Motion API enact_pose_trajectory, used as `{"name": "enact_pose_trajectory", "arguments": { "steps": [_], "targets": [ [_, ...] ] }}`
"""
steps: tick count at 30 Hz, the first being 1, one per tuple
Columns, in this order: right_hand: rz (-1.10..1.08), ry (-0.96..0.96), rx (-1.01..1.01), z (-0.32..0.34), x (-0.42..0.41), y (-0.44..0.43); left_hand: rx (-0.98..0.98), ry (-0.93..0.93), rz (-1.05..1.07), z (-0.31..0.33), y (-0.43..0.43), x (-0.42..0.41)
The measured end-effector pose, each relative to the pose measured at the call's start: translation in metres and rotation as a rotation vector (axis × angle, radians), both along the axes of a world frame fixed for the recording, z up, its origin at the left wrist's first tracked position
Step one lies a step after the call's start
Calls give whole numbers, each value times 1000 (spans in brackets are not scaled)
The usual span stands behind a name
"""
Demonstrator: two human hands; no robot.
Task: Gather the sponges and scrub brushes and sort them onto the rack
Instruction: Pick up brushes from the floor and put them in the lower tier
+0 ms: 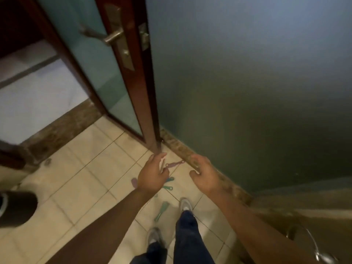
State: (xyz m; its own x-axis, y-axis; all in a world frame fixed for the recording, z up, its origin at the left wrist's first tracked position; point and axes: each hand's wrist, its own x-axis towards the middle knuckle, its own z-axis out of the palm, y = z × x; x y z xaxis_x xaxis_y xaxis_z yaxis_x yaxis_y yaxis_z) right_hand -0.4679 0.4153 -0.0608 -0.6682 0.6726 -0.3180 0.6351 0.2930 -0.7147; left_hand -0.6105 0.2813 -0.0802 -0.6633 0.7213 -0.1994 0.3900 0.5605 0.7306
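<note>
- Door point(133, 92): dark wood frame with a frosted glass pane, standing ajar. A metal lever handle point(112, 37) sits on a long plate high on its edge.
- Left hand point(152, 176): just below the door's foot, back upward, fingers straight and loosely spread, holding nothing.
- Right hand point(204, 174): right of the door's foot, near the stone skirting point(182, 149). Fingers loosely curled, thumb apart, nothing in it.
- Purple handled item point(174, 164): on the tiled floor point(85, 159) just below the door's foot, between the two hands. Too blurred to tell its kind.
- Second purple item point(134, 182): on the floor below and left of the door's foot, partly hidden by the left wrist.
- Upper teal item point(169, 179) and lower teal item point(168, 187): on the floor below the door's foot, just beside the left hand.
- Green handled item point(161, 208): on the floor farther from the door, near the right shoe point(185, 203).
- Left shoe point(154, 235): grey, farthest from the door.
- Stone threshold point(62, 128): running left from the door's foot.
- Dark round bin point(17, 208): far left of the door, cut off by the frame edge.
- Frosted glass wall point(247, 73): directly right of the door.
</note>
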Motion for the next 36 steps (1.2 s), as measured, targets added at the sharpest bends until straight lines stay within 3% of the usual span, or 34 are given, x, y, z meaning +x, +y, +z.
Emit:
{"name": "enact_pose_trajectory", "arguments": {
  "steps": [7, 12, 16, 26, 31, 36],
  "targets": [
    [286, -42, -90, -53, -57, 26, -124, -23, 239, -50, -7, -21],
    [356, -138, -105, -121, -77, 25, -180, -82, 318, -119, -22, -19],
    [387, -184, -105, -217, -93, 19, -214, -122, 358, -214, -27, -22],
    [504, -282, -37, -528, -112, -4, -331, -216, 382, -517, -43, -20],
    [560, -304, 82, -636, -120, -16, -377, -228, 386, -624, -45, -26],
    [574, -278, 253, -702, -131, -23, -413, -216, 435, -689, -35, -31]
  ]
}}
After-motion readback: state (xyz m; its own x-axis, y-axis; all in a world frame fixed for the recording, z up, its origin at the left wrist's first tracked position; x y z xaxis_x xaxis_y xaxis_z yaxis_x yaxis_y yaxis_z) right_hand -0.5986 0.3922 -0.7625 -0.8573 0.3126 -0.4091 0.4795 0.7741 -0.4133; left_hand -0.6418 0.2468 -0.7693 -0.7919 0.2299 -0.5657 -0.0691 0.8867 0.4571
